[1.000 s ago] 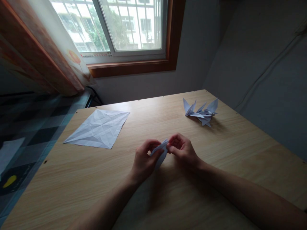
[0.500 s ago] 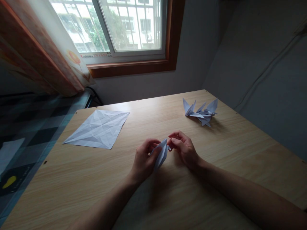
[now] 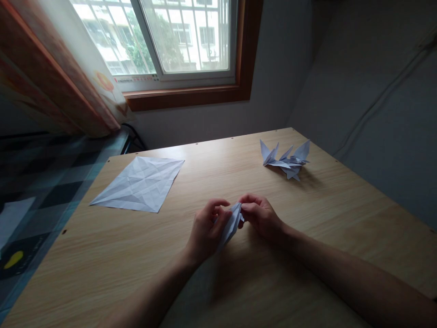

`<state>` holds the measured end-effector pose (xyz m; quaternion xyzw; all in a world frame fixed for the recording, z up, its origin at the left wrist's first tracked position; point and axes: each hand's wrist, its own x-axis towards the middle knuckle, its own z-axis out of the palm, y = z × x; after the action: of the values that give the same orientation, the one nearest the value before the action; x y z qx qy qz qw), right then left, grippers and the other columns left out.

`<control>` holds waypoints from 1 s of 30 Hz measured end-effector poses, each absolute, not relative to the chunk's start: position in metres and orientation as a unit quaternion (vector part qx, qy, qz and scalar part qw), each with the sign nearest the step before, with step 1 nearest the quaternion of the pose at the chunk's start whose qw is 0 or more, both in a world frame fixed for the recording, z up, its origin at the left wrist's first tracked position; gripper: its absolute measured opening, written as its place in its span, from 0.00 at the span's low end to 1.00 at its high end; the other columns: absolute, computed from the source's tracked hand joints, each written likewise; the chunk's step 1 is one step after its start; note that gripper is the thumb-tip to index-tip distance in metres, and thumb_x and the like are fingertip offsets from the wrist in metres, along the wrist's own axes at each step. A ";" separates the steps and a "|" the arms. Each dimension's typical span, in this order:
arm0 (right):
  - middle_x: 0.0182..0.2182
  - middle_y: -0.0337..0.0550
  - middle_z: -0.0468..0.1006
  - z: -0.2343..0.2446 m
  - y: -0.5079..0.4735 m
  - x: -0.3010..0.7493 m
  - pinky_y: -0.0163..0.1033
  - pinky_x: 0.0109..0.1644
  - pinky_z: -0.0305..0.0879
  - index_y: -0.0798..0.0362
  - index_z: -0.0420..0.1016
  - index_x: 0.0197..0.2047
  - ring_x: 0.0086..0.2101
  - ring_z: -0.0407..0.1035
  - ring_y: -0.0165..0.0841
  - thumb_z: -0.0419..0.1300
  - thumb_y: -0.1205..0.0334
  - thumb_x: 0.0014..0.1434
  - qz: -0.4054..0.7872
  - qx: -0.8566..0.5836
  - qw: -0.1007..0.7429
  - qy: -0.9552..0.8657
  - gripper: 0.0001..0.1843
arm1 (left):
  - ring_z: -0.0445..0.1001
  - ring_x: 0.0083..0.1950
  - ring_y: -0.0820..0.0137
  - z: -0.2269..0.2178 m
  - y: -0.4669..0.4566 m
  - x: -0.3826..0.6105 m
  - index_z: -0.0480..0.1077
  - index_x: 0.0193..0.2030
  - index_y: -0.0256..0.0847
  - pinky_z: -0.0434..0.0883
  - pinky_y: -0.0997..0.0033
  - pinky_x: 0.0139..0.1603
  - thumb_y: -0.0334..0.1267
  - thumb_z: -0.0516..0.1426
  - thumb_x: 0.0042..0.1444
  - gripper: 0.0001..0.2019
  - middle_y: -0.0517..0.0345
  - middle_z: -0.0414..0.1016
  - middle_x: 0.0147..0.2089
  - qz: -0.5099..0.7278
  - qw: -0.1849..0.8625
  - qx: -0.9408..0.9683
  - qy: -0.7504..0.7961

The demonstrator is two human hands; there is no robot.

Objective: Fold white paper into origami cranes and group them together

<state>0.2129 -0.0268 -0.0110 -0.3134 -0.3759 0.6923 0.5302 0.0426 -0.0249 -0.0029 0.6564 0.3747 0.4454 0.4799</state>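
A small folded white paper (image 3: 231,228), narrow and pointed, is held tilted just above the table between my two hands. My left hand (image 3: 207,230) is closed on its left side, thumb pressed on the front face. At its upper right tip, the thumb and fingers of my right hand (image 3: 261,214) pinch the edge. The fingers partly cover the folds, so the paper's full shape is hidden.
On the wooden table (image 3: 136,264), a creased white paper sheet (image 3: 141,184) lies flat at left. Folded paper cranes (image 3: 287,159) stand at the back right. A checked cloth (image 3: 64,182) covers a surface beyond the table's left edge.
My right hand has moved slightly left and closed onto the paper's upper tip. The folded paper has tipped a little to the right; my left hand keeps its hold.
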 end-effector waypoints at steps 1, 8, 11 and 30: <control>0.21 0.37 0.76 -0.011 -0.027 0.213 0.35 0.27 0.70 0.56 0.74 0.31 0.21 0.71 0.29 0.65 0.59 0.52 0.693 -0.314 0.528 -0.378 0.08 | 0.76 0.24 0.72 -0.003 -0.025 0.043 0.66 0.44 0.40 0.68 0.79 0.22 0.45 0.57 0.61 0.11 0.65 0.71 0.23 0.447 0.474 0.658 0.379; 0.21 0.38 0.77 -0.013 -0.028 0.213 0.35 0.27 0.71 0.56 0.76 0.32 0.22 0.72 0.29 0.64 0.60 0.52 0.689 -0.302 0.526 -0.396 0.08 | 0.75 0.23 0.73 0.000 -0.025 0.042 0.66 0.40 0.40 0.66 0.80 0.20 0.45 0.59 0.58 0.11 0.62 0.75 0.25 0.435 0.471 0.658 0.395; 0.22 0.38 0.77 -0.013 -0.028 0.213 0.35 0.26 0.71 0.56 0.76 0.32 0.22 0.72 0.30 0.64 0.59 0.53 0.688 -0.305 0.523 -0.400 0.08 | 0.75 0.23 0.72 0.000 -0.024 0.042 0.66 0.37 0.39 0.66 0.79 0.20 0.45 0.59 0.58 0.11 0.60 0.75 0.25 0.441 0.484 0.641 0.401; 0.20 0.36 0.76 -0.011 -0.032 0.213 0.32 0.24 0.68 0.56 0.72 0.31 0.21 0.72 0.28 0.64 0.60 0.55 0.643 -0.321 0.469 -0.513 0.08 | 0.66 0.17 0.76 0.002 -0.026 0.040 0.70 0.34 0.39 0.61 0.77 0.19 0.45 0.59 0.57 0.11 0.66 0.68 0.17 0.426 0.414 0.681 0.428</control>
<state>0.2128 -0.0324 -0.0111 -0.3211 -0.5133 0.6429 0.4692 0.0401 -0.0262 0.0021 0.6814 0.4275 0.4261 0.4139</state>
